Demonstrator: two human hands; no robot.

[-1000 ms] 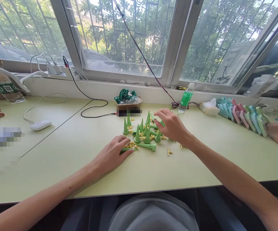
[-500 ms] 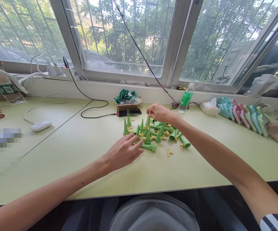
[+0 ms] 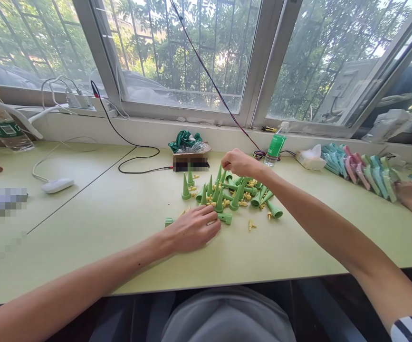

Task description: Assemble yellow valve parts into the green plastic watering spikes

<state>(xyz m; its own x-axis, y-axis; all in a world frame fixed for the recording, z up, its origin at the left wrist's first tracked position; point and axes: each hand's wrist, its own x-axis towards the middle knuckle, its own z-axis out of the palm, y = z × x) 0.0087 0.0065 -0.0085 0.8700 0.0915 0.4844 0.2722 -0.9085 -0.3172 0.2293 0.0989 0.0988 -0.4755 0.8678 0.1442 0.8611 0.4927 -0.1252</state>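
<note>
A cluster of green plastic cones [image 3: 220, 197] stands and lies mid-table among several small yellow parts [image 3: 251, 224]. My left hand [image 3: 195, 229] rests on the table with its fingers curled over a lying green cone [image 3: 225, 217]; a green end [image 3: 169, 222] shows to the left of the hand. My right hand [image 3: 239, 164] reaches over the far side of the cluster, fingers pinched together at the tip of an upright cone [image 3: 222, 175]. What the pinch holds is too small to make out.
Behind the cones is a small cardboard box with a green bag [image 3: 188, 145]. A green-labelled bottle [image 3: 275, 145], a tissue pack [image 3: 310, 159] and pastel packets [image 3: 359, 172] lie right, by another person's hand [image 3: 407, 192]. A white device [image 3: 58, 185] and black cable [image 3: 138, 161] lie left.
My right hand moved from above the cones to their far side and closed into a pinch. My left hand slid right along the table and settled over the lying cone.
</note>
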